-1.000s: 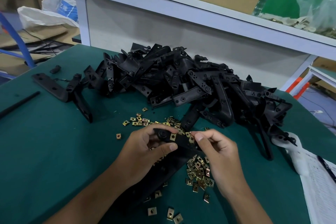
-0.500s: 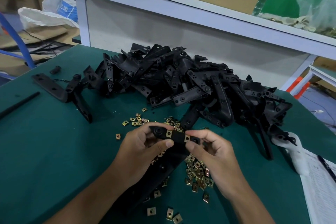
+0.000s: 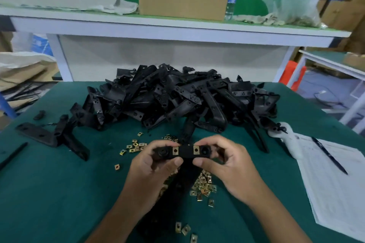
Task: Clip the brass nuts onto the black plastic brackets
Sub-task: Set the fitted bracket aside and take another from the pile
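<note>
Bracket (image 3: 185, 152) | pinched at each end by left hand (image 3: 156, 165) and right hand (image 3: 227, 163), both hands gripping | two brass nuts (image 3: 175, 151) look seated | next, likely: set aside, take another from pile (image 3: 177, 100) beyond hands

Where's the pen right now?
In the head view the pen lies at the right side of the table, diagonally across the paper sheets, right of the right hand and just beyond the bracket pile.
</note>
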